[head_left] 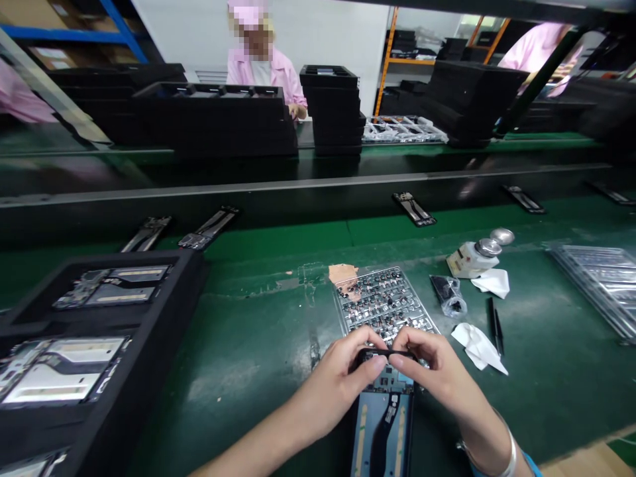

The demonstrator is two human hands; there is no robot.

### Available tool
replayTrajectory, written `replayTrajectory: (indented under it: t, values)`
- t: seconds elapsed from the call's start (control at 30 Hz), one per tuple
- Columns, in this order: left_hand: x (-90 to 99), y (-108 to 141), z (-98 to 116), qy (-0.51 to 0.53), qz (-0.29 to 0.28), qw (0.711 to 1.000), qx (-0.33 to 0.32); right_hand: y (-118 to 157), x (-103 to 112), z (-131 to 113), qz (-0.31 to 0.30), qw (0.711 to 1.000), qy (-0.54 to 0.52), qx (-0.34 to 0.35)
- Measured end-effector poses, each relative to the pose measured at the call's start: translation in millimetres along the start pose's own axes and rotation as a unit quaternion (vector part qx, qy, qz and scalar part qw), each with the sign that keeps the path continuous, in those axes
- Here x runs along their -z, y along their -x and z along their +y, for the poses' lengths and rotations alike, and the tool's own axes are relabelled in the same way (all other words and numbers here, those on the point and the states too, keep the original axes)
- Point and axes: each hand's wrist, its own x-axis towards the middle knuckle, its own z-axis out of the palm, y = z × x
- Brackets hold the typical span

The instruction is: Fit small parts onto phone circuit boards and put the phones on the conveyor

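Note:
An opened phone body [381, 424] with its circuit board and a black flex cable showing lies upright in front of me, its top end toward the far side. My left hand [350, 364] grips the top left of it, thumb on the board and fingers behind the edge. From the right, my right hand [430, 364] pinches the same top edge, its thumb close to the left one. Any small part between the fingertips is hidden. Just beyond the hands is a clear plastic tray [417, 301] with rows of small metallic components, partly covered by my fingers.
Black foam trays [179, 285] with opened phones stand at left. Several phone bodies [415, 209] lie along the far strip. On the right are a dispenser bottle [467, 260], white wipes [479, 344], black tweezers [495, 326] and clear trays [601, 281]. A person in pink [278, 66] sits opposite.

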Motion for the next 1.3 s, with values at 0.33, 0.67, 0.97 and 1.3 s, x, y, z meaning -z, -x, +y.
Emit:
replayTrajectory:
  t: [0.33, 0.67, 0.97, 1.3]
  values:
    - [-3.1, -2.0, -7.7, -0.007, 0.014, 1.0, 0.003, 0.1, 0.9, 3.3, 0.012, 1.0, 0.008, -0.002]
    - [-2.2, -4.9, -9.3, -0.008, 0.027, 1.0, 0.002, 1.5, -6.1, -2.5, 0.061, 0.995, 0.076, 0.006]
    - [-3.6, -4.4, -13.0, -0.051, 0.05, 0.997, -0.002, 2.4, -13.1, 1.5, 0.074, 0.996, 0.043, 0.008]
    - [-2.1, 0.4, -2.6, -0.073, 0.064, 0.995, -0.005, 3.3, -13.7, 1.4, 0.092, 0.99, -0.103, 0.013]
